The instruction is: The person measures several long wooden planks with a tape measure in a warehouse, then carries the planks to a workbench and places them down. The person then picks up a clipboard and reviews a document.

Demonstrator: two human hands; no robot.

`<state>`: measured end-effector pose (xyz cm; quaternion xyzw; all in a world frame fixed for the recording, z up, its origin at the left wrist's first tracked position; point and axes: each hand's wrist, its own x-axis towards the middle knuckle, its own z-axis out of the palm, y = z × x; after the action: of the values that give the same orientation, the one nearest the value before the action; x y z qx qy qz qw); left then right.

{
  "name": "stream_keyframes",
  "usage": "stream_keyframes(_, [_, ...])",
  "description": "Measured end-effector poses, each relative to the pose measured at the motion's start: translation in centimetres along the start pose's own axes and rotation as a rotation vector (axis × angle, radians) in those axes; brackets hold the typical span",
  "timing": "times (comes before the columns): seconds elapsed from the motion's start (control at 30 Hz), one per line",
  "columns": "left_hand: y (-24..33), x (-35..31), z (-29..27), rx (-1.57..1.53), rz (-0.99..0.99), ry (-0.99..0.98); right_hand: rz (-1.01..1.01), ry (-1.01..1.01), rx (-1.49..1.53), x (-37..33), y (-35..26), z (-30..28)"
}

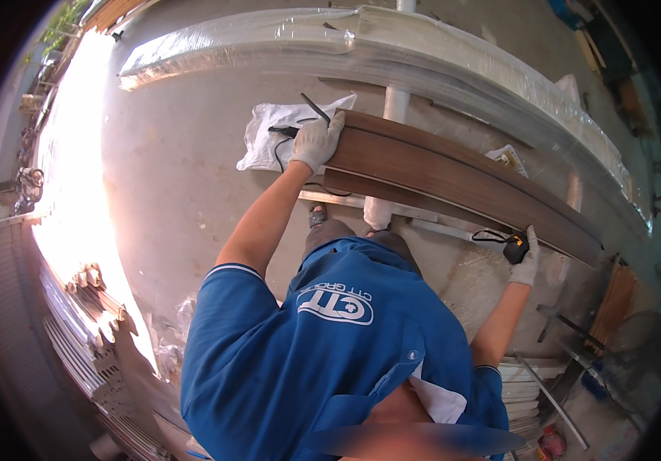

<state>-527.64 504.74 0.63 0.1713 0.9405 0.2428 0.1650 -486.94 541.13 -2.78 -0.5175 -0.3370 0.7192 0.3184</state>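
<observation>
A long brown wood-grain board (453,180) lies across a white pipe (389,138) above the concrete floor. My left hand (316,142), in a white work glove, presses flat on the board's left end. Gloved too, my right hand (528,265) grips a black and yellow tape measure (515,248) against the board's near edge, close to its right end. A black loop hangs from the tape measure. I cannot tell whether the tape is pulled out along the board.
A long bundle wrapped in clear plastic (392,46) lies beyond the board. A white cloth (273,134) with a black corded tool sits by the left end. Stacked white profiles (84,338) stand lower left, and metal bars (553,392) lie lower right. Bright sunlight falls on the left floor.
</observation>
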Motion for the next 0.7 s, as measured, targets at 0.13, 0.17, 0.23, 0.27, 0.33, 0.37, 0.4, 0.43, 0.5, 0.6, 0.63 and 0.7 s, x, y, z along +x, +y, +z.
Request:
stream_keyframes(0.13, [-1.0, -0.9, 0.0, 0.13, 0.011, 0.016, 0.02, -0.052, -0.073, -0.5, -0.8, -0.1])
stream_keyframes(0.17, [-1.4, -1.0, 0.2, 0.154, 0.039, 0.048, 0.008, 0.02, -0.264, -0.7, -1.3, 0.0])
stream_keyframes(0.23, [-2.3, -0.9, 0.9, 0.115, -0.01, -0.024, -0.07, -0.043, -0.638, -1.3, -2.5, 0.2])
stream_keyframes(0.27, [-2.8, -0.7, 1.4, 0.098, -0.026, 0.032, -0.092, 0.033, -0.858, -1.5, -3.4, 0.5])
stream_keyframes(0.33, [-3.7, -0.5, 2.6, 0.036, -0.045, 0.063, -0.278, 0.167, -1.26, -2.3, -5.0, 1.2])
stream_keyframes(0.37, [-4.1, -0.4, 3.2, -0.009, -0.01, 0.114, -0.308, 0.067, -1.223, -2.8, -5.7, 1.6])
stream_keyframes(0.4, [-4.4, -0.4, 3.8, 0.184, 0.183, 0.213, -0.376, 0.021, -1.181, -3.3, -6.5, 2.3])
stream_keyframes(0.43, [-4.7, -0.3, 4.3, 0.298, 0.352, 0.21, -0.401, 0.053, -1.168, -3.9, -7.0, 2.9])
stream_keyframes(0.5, [-5.0, 0.1, 5.0, 0.32, 0.408, 0.266, -0.282, -0.073, -1.165, -4.4, -7.9, 5.0])
stream_keyframes(0.6, [-4.5, 0.7, 5.3, -0.247, 0.125, 0.253, -0.484, -0.13, -1.471, -3.9, -8.8, 8.4])
stream_keyframes(0.63, [-4.1, 1.0, 5.1, -0.229, 0.031, 0.228, -0.497, -0.131, -1.579, -3.5, -9.1, 9.6])
stream_keyframes(0.7, [-3.7, 0.9, 4.7, -0.198, -0.025, 0.145, -0.457, -0.22, -1.657, -2.7, -9.4, 11.5])
